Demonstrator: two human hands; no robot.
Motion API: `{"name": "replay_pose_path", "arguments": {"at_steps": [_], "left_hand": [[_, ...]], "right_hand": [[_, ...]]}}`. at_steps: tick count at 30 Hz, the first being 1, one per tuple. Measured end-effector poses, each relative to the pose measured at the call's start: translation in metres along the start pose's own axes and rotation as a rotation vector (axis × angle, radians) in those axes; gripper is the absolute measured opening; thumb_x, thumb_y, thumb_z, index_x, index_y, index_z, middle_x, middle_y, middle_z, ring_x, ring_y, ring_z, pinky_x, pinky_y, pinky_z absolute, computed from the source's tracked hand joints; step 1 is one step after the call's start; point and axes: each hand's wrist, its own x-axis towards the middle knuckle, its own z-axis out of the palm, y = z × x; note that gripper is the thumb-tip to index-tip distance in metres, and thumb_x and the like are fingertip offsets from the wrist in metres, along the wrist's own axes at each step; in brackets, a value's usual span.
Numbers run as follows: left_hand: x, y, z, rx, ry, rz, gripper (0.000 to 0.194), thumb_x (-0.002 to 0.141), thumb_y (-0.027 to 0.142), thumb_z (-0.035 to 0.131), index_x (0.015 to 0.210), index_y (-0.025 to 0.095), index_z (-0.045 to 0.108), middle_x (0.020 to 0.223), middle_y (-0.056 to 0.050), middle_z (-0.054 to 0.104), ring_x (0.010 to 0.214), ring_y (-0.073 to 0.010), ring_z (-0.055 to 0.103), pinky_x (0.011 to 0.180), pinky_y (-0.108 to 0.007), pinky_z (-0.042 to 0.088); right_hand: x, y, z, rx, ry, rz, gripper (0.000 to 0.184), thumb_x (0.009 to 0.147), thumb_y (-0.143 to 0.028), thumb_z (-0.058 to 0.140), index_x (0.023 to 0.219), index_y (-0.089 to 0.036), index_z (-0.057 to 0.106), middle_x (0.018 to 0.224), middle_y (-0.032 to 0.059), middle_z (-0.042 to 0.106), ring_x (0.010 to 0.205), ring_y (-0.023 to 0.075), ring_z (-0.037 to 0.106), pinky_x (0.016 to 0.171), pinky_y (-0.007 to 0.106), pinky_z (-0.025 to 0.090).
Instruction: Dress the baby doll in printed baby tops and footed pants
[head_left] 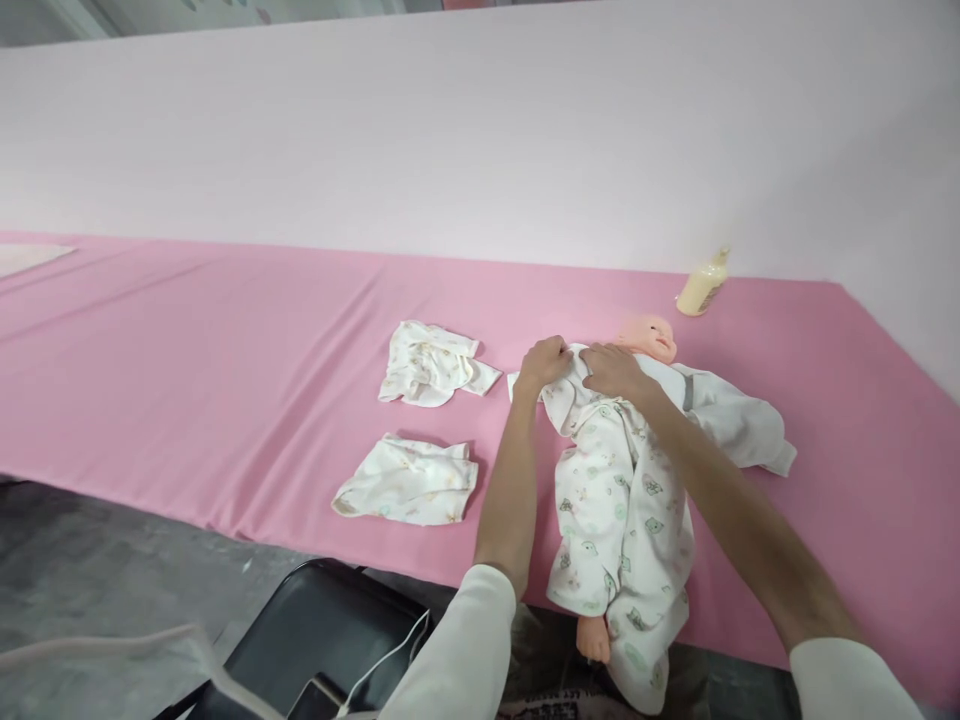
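A baby doll (651,338) lies on its back on the pink-covered table, its head away from me. It wears white printed baby pants (630,510), and one bare foot (592,638) sticks out at the near edge. Around its upper body is a white baby shirt (559,408), one side of it spread out to the right as a plain white sleeve (742,420). My left hand (546,362) is closed on the shirt at the doll's left-side edge in view. My right hand (616,372) grips the shirt over the chest, just below the head; its fingertips are partly hidden.
Left of the doll lie a small printed baby top (427,362) and a folded printed garment (409,480). A pale yellow pump bottle (703,285) stands beyond the head against the white wall. Below the table edge is a black chair (322,620) with a phone and white cable.
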Motion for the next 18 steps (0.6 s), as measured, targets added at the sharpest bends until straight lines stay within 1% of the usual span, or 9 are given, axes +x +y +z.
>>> {"name": "replay_pose_path", "arguments": {"at_steps": [2, 4, 7, 9, 12, 13, 15, 17, 18], "left_hand": [[0.0, 0.002, 0.0, -0.017, 0.017, 0.025, 0.019, 0.09, 0.03, 0.042, 0.091, 0.019, 0.058, 0.095, -0.007, 0.066, 0.086, -0.0198, 0.058, 0.074, -0.03, 0.04], [-0.001, 0.003, 0.0, -0.031, 0.035, 0.022, 0.02, 0.09, 0.03, 0.042, 0.093, 0.019, 0.058, 0.097, -0.008, 0.066, 0.088, -0.0207, 0.058, 0.074, -0.03, 0.041], [-0.002, 0.002, -0.002, -0.105, 0.042, 0.022, 0.018, 0.087, 0.032, 0.047, 0.091, 0.019, 0.06, 0.099, -0.007, 0.066, 0.089, -0.0192, 0.058, 0.076, -0.029, 0.042], [-0.003, -0.003, -0.005, -0.214, 0.02, 0.062, 0.019, 0.083, 0.036, 0.055, 0.086, 0.018, 0.061, 0.092, -0.005, 0.066, 0.083, -0.0165, 0.057, 0.073, -0.026, 0.041], [-0.006, -0.012, -0.011, -0.36, -0.05, 0.101, 0.024, 0.075, 0.041, 0.064, 0.077, 0.017, 0.062, 0.074, 0.0, 0.059, 0.07, -0.0128, 0.052, 0.063, -0.024, 0.037], [-0.006, -0.015, -0.012, -0.366, -0.066, 0.093, 0.025, 0.074, 0.041, 0.064, 0.072, 0.017, 0.06, 0.068, 0.002, 0.055, 0.065, -0.0118, 0.049, 0.059, -0.023, 0.035], [-0.007, -0.02, -0.013, -0.315, -0.062, 0.06, 0.028, 0.075, 0.04, 0.063, 0.062, 0.017, 0.053, 0.059, 0.004, 0.045, 0.059, -0.0102, 0.041, 0.055, -0.024, 0.029], [-0.006, -0.027, -0.013, -0.229, -0.05, 0.007, 0.032, 0.078, 0.037, 0.059, 0.058, 0.018, 0.043, 0.057, 0.004, 0.038, 0.057, -0.01, 0.036, 0.054, -0.025, 0.025], [-0.006, -0.03, -0.013, -0.198, -0.051, -0.021, 0.032, 0.079, 0.036, 0.058, 0.058, 0.018, 0.041, 0.058, 0.004, 0.038, 0.057, -0.0101, 0.035, 0.054, -0.026, 0.024]], "right_hand": [[0.005, -0.002, 0.001, -0.04, -0.046, 0.009, 0.044, 0.08, -0.021, 0.055, 0.123, -0.014, 0.056, 0.126, 0.0163, 0.058, 0.115, 0.0335, 0.051, 0.096, 0.046, 0.036], [0.007, -0.005, 0.002, -0.064, -0.059, 0.017, 0.049, 0.08, -0.021, 0.055, 0.129, -0.015, 0.053, 0.13, 0.0173, 0.056, 0.118, 0.0353, 0.048, 0.097, 0.05, 0.035], [0.006, -0.005, 0.003, -0.073, -0.043, 0.024, 0.048, 0.082, -0.017, 0.052, 0.13, -0.015, 0.053, 0.131, 0.0178, 0.055, 0.118, 0.0343, 0.047, 0.098, 0.05, 0.034], [0.004, -0.001, 0.002, -0.06, -0.023, 0.025, 0.048, 0.081, -0.019, 0.054, 0.129, -0.015, 0.055, 0.129, 0.0165, 0.056, 0.118, 0.0335, 0.048, 0.097, 0.049, 0.035], [0.0, 0.012, -0.002, 0.019, 0.017, -0.018, 0.053, 0.078, -0.025, 0.06, 0.131, -0.019, 0.054, 0.124, 0.0127, 0.058, 0.114, 0.0319, 0.049, 0.094, 0.045, 0.038], [-0.002, 0.017, -0.003, 0.06, 0.032, -0.047, 0.055, 0.078, -0.026, 0.06, 0.132, -0.021, 0.053, 0.122, 0.0114, 0.059, 0.112, 0.0307, 0.05, 0.094, 0.043, 0.039], [-0.006, 0.026, -0.005, 0.137, 0.061, -0.103, 0.056, 0.077, -0.027, 0.06, 0.132, -0.022, 0.053, 0.119, 0.0096, 0.06, 0.109, 0.0281, 0.052, 0.093, 0.039, 0.04], [-0.011, 0.033, -0.007, 0.191, 0.103, -0.12, 0.055, 0.076, -0.026, 0.059, 0.131, -0.022, 0.052, 0.119, 0.0089, 0.06, 0.108, 0.0271, 0.052, 0.094, 0.038, 0.04], [-0.014, 0.036, -0.008, 0.208, 0.128, -0.113, 0.056, 0.076, -0.026, 0.059, 0.131, -0.023, 0.052, 0.119, 0.0087, 0.059, 0.109, 0.0274, 0.051, 0.095, 0.039, 0.04]]}}
